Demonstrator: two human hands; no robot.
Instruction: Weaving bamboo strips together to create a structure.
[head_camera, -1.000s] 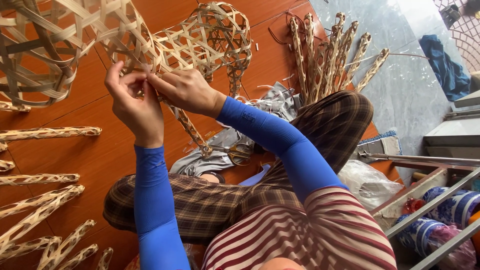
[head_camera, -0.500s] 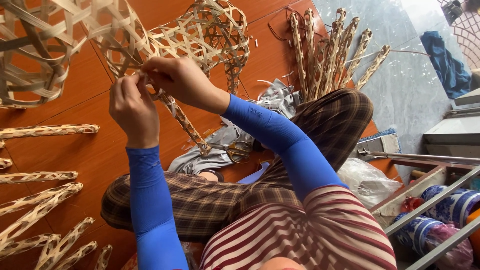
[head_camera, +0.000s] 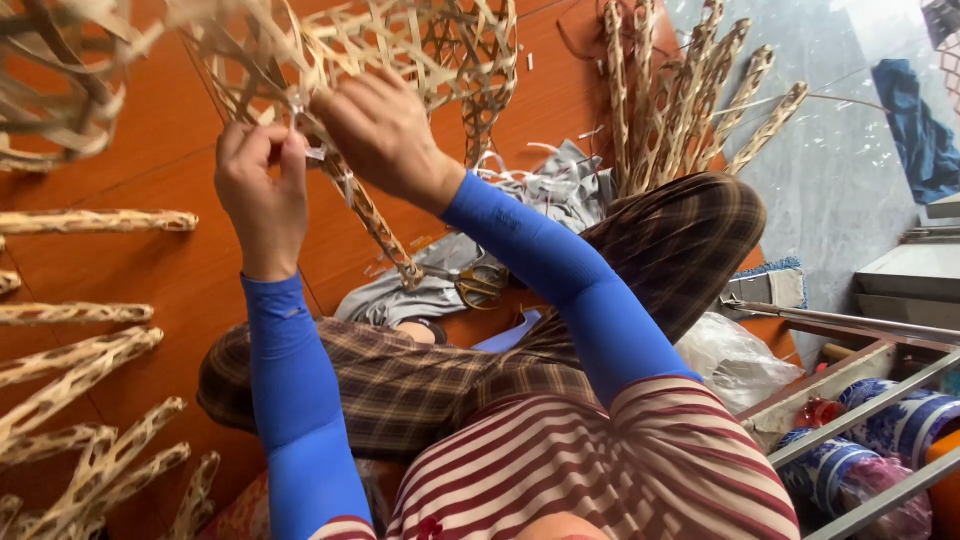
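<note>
The person is sitting on the orange-brown floor (head_camera: 150, 290) and working on a woven bamboo lattice frame (head_camera: 300, 50), which is being held up in front of the chest, above the lap. This frame serves as the landmark for all positions below.

The left hand (head_camera: 262, 190) is positioned at the lower edge of the frame; its grip is pinching a thin white strip (head_camera: 312, 150) between thumb and fingers, just below the lattice. The right hand (head_camera: 385, 130) is lying against the frame directly beside the left hand; its grip is curled over the lattice strips and is grasping them. One long woven bamboo slat (head_camera: 375, 225) is hanging down from the frame, between the two forearms, toward the lap.

Both forearms are covered by blue sleeves (head_camera: 300, 400).

Below the frame, a pair of scissors (head_camera: 480, 285) is lying on a grey cloth (head_camera: 400, 295) beside the knee. To the right of the frame, a bundle of woven bamboo slats (head_camera: 690, 100) is lying fanned out on the floor. To the left of the frame, and lower, more loose slats (head_camera: 80, 380) are lying spread across the floor. A second lattice basket (head_camera: 50, 90) is showing at the frame's left.
</note>
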